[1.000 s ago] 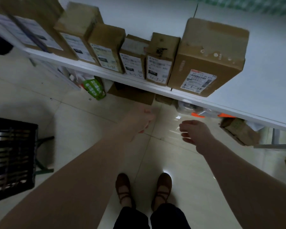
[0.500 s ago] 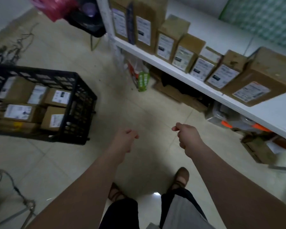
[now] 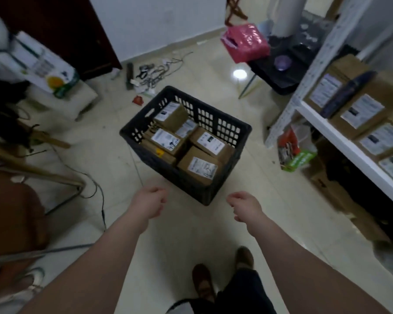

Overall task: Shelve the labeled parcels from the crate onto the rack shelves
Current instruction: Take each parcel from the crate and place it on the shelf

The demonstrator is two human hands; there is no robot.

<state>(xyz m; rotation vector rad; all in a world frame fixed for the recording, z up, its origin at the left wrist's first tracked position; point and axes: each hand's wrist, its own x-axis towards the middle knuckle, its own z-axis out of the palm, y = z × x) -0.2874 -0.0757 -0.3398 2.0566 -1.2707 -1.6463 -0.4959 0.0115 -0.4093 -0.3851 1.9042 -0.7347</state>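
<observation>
Black crate (image 3: 213, 191) sits just up-frame of the left hand (image 3: 149, 203) and right hand (image 3: 245, 208), its near corner between them. Both are loosely curled and empty; the nearest parcel (image 3: 200, 166) lies about midway.

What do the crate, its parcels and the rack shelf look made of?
Crate: likely rigid black plastic, matte, moulded lattice walls. Parcels: brown cardboard, matte, white paper labels. Rack shelf: smooth white, probably painted metal, judging by the perforated upright.
</observation>
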